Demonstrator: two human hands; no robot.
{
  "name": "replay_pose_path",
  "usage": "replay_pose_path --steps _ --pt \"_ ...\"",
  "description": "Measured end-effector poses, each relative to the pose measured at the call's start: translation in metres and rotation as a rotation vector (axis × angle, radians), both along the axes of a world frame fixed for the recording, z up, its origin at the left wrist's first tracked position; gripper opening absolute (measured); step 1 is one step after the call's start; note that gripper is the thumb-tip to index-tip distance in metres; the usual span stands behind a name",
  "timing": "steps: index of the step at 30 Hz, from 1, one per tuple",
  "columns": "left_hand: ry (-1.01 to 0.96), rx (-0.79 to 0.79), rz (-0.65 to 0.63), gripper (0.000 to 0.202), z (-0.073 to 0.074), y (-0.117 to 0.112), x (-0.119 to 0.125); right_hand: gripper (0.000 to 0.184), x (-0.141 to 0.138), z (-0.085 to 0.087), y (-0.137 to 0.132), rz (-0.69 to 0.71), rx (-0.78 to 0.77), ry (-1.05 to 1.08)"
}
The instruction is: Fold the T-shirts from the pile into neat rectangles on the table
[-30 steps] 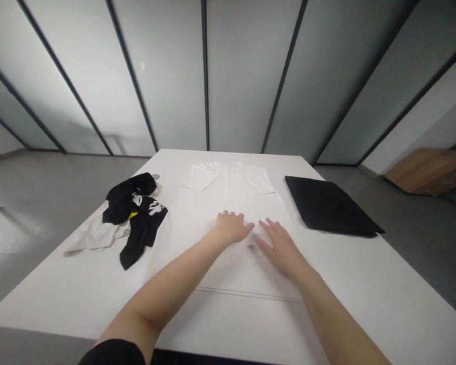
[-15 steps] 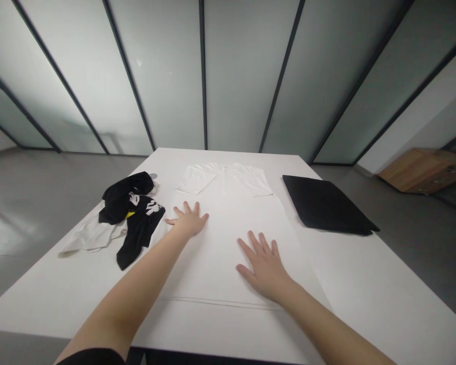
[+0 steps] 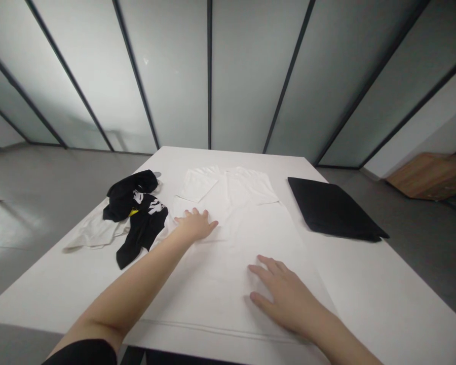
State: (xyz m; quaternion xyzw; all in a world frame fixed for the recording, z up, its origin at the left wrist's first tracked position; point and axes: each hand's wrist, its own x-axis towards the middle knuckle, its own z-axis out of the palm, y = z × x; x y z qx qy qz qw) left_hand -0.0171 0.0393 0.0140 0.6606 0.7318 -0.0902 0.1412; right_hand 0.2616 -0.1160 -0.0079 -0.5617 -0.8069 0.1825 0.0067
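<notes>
Had white T-shirt [image 3: 251, 223] flat on desk [image 3: 383, 289] beneath fingers, lengthwise from near hem [image 3: 205, 328] to far sleeves [image 3: 197, 186]; rested left hand [image 3: 196, 225], fingers parted, nearer sleeves; held right hand [image 3: 289, 294], fingers apart, nearer hem.

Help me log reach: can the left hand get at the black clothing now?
Likely yes: only part of the white shirt lies between the left hand and the black clothing; nothing upright blocks it.

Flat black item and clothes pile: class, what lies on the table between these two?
In the head view, a spread white short-sleeved shirt lies between them, with the left hand on it.
</notes>
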Motion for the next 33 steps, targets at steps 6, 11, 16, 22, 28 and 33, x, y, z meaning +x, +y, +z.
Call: replay_pose_path --steps 6,11,16,22,28,33 --pt "0.005 0.117 0.069 0.089 -0.019 0.043 0.043 0.065 0.026 0.014 0.082 -0.364 0.073 -0.059" --pt "-0.026 0.228 0.105 0.083 -0.030 0.071 0.050 0.065 0.056 -0.004 0.105 -0.604 0.194 -0.202" --pt "-0.036 0.311 0.105 0.078 -0.033 0.077 0.048 0.061 0.080 -0.015 0.103 -0.623 0.233 -0.142" --pt "-0.017 0.269 0.031 0.076 -0.034 0.057 0.057 0.053 0.103 -0.017 0.110 -0.667 0.078 -0.087" --pt "-0.028 0.326 -0.090 0.064 -0.017 0.054 0.061 0.038 0.111 -0.013 0.110 -0.585 -0.020 -0.130" --pt "0.029 0.414 -0.003 0.060 -0.012 0.069 0.027 0.038 0.106 -0.009 0.107 -0.584 0.017 -0.138"
